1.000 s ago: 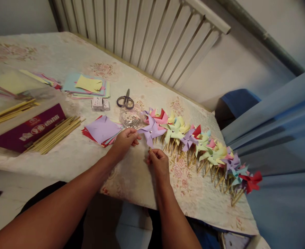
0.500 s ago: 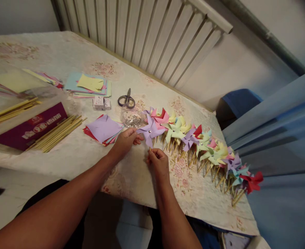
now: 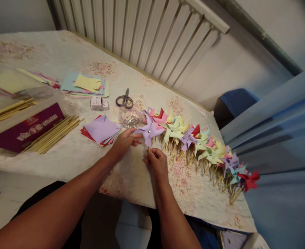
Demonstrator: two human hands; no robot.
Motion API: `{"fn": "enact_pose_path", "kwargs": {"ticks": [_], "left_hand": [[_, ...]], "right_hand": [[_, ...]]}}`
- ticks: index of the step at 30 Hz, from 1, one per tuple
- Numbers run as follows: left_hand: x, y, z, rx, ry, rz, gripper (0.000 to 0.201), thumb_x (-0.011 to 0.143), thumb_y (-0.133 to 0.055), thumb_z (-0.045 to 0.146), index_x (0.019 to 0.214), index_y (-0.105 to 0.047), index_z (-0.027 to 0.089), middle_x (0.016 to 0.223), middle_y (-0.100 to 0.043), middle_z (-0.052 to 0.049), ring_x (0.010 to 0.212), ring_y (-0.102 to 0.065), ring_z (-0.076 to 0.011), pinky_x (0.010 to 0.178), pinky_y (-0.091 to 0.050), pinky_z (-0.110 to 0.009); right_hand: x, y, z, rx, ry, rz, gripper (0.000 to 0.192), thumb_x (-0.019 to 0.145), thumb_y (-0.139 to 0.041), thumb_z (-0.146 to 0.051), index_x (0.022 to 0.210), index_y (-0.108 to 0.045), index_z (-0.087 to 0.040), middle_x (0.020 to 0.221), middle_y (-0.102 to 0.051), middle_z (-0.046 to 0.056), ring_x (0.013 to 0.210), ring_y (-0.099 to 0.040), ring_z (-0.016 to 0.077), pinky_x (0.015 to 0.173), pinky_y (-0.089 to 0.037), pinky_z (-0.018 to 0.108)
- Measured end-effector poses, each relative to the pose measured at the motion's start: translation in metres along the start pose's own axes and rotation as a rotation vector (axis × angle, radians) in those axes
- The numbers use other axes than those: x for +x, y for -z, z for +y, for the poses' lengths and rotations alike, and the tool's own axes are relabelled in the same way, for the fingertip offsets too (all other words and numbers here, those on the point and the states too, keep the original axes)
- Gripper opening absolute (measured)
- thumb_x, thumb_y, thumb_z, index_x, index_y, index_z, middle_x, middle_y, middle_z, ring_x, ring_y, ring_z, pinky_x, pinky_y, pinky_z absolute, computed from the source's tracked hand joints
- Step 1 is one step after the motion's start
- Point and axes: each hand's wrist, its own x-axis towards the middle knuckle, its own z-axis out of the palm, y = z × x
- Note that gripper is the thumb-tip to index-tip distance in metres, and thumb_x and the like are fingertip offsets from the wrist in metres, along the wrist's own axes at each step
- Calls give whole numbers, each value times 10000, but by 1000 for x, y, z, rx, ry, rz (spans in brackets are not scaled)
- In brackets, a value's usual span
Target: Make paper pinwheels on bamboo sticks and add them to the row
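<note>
At the centre of the head view, we see both hands working on a purple pinwheel (image 3: 147, 130) that lies on the surface (image 3: 71, 157), which is covered with a pale flowered cloth. The left hand (image 3: 125, 141) comes in from the lower left of the frame; its fingers are curled and its fingertips pinch the left blade of the pinwheel. The right hand (image 3: 158, 162) sits just below and to the right, closed into a loose fist with thumb and forefinger pressed on the wooden stick (image 3: 149, 149) that pokes out under the paper blades. A small silver pin marks the middle of the pinwheel.

To the right of it, a long row of finished pinwheels (image 3: 201, 145) in pink, green, yellow, purple, blue and red runs down toward the lower right of the frame, overlapping one another, sticks pointing toward the near edge of the surface; the purple one lies at its left end, touching the pink one behind.

Just left of the left hand lies a stack of paper squares (image 3: 101, 129), purple on top with red beneath. Behind the hand sits a clear bag of silver pins (image 3: 130, 120), and beyond it a pair of scissors (image 3: 125, 100) and two small white boxes (image 3: 98, 103). Further left we see a bundle of wooden sticks (image 3: 52, 135) beside a maroon box (image 3: 25, 129), and more coloured paper sheets (image 3: 86, 85) in the upper left. A white radiator (image 3: 147, 38) stands along the far edge of the surface.
</note>
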Motion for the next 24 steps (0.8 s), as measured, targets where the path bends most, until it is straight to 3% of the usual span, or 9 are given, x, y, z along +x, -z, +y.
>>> {"fn": "enact_pose_path", "kwargs": {"ticks": [4,8,16,24], "left_hand": [[-2,-1,-1,-148,150,8,386,672,-685,188,1046,-596,151,995,-757,-81,726,-701,-151,660,-488,-257],[-5,-2,-8,-185,240,-58,399,636,-770,233,988,-614,131,872,-737,-60,615,-626,-100,643,-469,-248],[-13,-18,-21,-30,187,-221,336,621,-801,353,836,-642,150,613,-596,45,533,-487,-83,563,-353,-245],[-15,-25,-27,-47,135,-249,282,670,-759,373,746,-587,164,585,-574,46,535,-487,-94,577,-350,-253]], "right_hand": [[0,1,-2,9,13,21,293,689,-733,-454,709,-628,-182,517,-581,-54,456,-492,85,478,-364,213],[0,1,-4,17,35,36,253,713,-714,-417,715,-625,-180,511,-581,-54,470,-504,91,495,-385,215],[-2,-4,-2,38,23,23,230,738,-697,-404,728,-628,-184,530,-591,-51,477,-491,94,490,-374,220],[-6,-9,-7,47,29,11,216,726,-688,-400,705,-613,-199,537,-612,-43,474,-499,104,481,-372,226]]}}
